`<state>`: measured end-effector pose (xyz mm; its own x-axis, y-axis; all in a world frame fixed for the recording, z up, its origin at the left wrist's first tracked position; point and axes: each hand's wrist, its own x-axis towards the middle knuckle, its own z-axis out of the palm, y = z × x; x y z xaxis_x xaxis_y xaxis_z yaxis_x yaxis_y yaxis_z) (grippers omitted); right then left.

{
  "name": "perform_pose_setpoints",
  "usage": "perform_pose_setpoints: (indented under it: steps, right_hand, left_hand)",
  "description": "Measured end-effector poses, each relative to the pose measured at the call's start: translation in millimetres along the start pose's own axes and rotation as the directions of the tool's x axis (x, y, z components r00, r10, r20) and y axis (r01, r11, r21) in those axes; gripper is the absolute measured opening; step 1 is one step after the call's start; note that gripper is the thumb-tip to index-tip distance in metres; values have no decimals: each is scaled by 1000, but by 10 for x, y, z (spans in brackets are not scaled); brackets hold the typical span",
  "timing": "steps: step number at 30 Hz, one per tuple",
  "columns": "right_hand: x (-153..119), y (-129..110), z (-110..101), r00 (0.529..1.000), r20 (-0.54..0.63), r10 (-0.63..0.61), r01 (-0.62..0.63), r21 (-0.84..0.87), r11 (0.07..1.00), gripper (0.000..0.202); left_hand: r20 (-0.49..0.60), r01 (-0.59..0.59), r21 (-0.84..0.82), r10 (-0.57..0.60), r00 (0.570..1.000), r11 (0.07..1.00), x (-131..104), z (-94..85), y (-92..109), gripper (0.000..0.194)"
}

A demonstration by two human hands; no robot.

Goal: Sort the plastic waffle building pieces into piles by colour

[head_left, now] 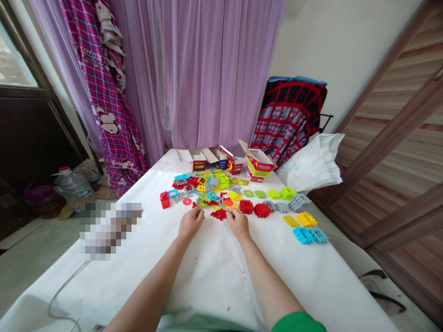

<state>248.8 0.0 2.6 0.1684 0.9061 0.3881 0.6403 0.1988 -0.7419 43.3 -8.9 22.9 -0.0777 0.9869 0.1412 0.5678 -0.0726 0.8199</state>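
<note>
My left hand (191, 223) hangs low over the white-covered table, fingers pinched together at the near edge of a pile of toothed plastic building pieces (207, 184). What lies between those fingertips is too small to make out. Opposite it, my right hand (238, 224) is closed, its thumb and finger at the edge of a red building piece (218, 214). Red stacks (262, 210) of toothed pieces stand just right of that hand. Further right are grey stacks (299, 203), green stacks (287, 193), yellow stacks (307, 219) and blue stacks (304, 235).
Open cardboard boxes (199, 165) line the table's far end, beside a red and green box stack (258, 166). A red block-shaped item (164, 200) stands left of the pile. A white bag (309, 163) leans at the right edge. A cable (57, 295) runs along the left.
</note>
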Motion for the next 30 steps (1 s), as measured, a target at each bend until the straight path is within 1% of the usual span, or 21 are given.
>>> perform_pose_setpoints:
  steps: [8, 14, 20, 24, 27, 30]
  right_hand:
    - [-96, -3, -68, 997, -59, 58, -56, 34, 998, 31]
    - [-88, 9, -69, 996, -50, 67, -66, 10, 998, 30]
    - [-117, 5, -69, 998, -27, 54, -54, 11, 998, 29]
    - [-134, -28, -71, 998, -62, 32, -30, 25, 999, 29]
    - [-112, -72, -53, 997, -78, 2, 0, 18, 1000, 28]
    - [-32, -126, 0, 994, -99, -43, 45, 18, 999, 30]
  left_hand:
    - [32, -26, -4, 26, 999, 1000, 21, 17, -60, 22]
    - [43, -21, 6, 20, 999, 1000, 54, 40, -76, 24]
    - [52, -21, 68, 18, 999, 997, 31, 16, -37, 23]
    - [70, -31, 134, 22, 997, 990, 11, 4, -2, 22]
    - [108, -51, 174, 33, 994, 983, 33, -27, 40, 17]
    - [197, -103, 241, 55, 979, 965, 111, -99, 115, 13]
